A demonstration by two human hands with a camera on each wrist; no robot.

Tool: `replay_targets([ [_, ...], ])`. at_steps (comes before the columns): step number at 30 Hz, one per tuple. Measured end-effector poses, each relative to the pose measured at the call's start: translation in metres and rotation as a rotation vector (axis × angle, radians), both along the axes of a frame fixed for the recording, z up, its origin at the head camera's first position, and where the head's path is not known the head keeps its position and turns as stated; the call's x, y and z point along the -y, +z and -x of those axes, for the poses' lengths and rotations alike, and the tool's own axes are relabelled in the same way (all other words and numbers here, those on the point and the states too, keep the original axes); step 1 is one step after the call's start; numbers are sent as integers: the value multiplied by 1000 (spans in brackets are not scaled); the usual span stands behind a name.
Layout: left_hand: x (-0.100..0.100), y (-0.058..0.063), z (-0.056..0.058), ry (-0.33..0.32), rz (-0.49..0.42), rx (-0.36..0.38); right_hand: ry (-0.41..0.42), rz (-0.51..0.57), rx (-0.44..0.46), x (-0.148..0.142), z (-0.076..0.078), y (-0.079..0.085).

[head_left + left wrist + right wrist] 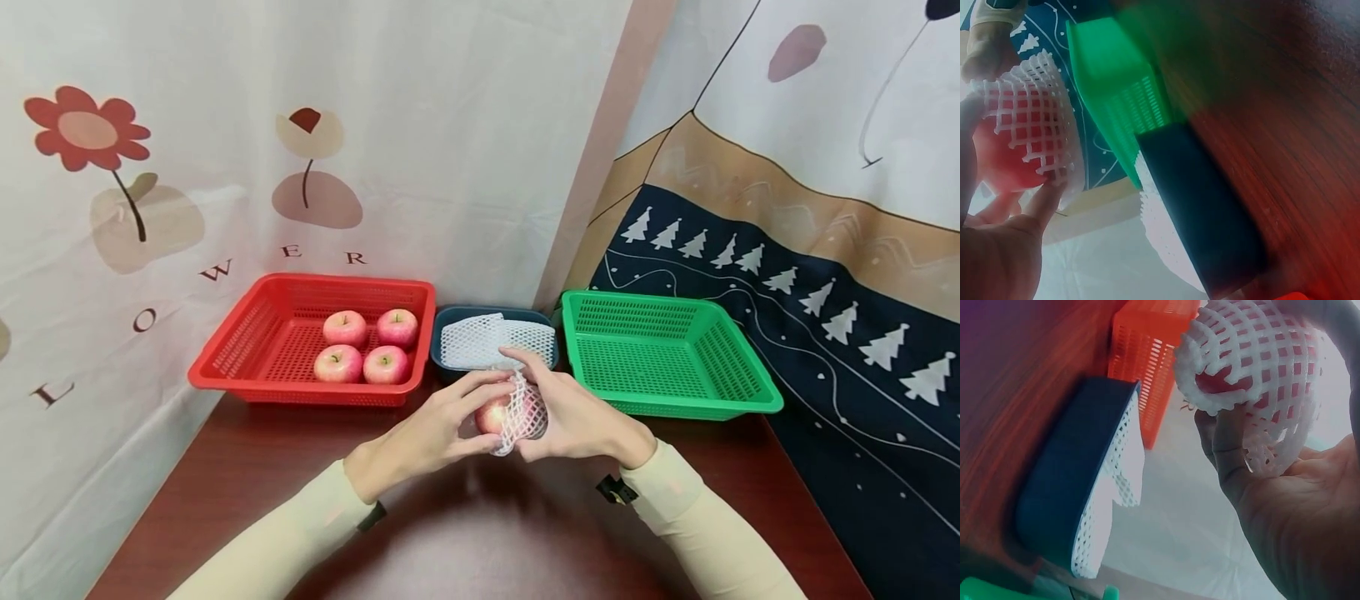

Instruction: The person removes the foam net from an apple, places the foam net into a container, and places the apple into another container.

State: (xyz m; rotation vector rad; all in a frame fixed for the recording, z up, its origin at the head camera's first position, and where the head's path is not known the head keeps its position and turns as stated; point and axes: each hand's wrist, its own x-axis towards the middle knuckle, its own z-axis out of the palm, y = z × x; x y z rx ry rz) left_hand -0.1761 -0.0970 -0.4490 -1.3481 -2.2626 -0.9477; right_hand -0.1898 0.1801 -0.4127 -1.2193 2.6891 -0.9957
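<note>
An apple (491,414) is held above the table between both hands, with a white foam net sleeve (522,421) stretched over its right side. My left hand (442,421) grips the apple and the sleeve's edge from the left, fingers on top and thumb below. From the right, my right hand (581,412) curls round the netted side. In the left wrist view, bare red skin of the apple (1007,156) shows below the net (1029,119). The right wrist view shows the net's gathered end (1210,381) with an opening, and the netting wrapped round the fruit.
A red basket (255,333) at the left holds several apples (337,363). Behind the hands stands a dark blue bin (442,354) with white foam nets (471,340). A green basket (637,367) stands at the right. All rest on a dark red wooden table (480,533) before a curtain.
</note>
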Motion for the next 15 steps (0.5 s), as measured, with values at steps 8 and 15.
replay_targets([
  [8, 3, 1, -3, 30, 1, -59, 8, 21, 26, 0, 2, -1],
  [15, 8, -1, -2, 34, -8, -84, 32, 15, 48, 3, 3, -3],
])
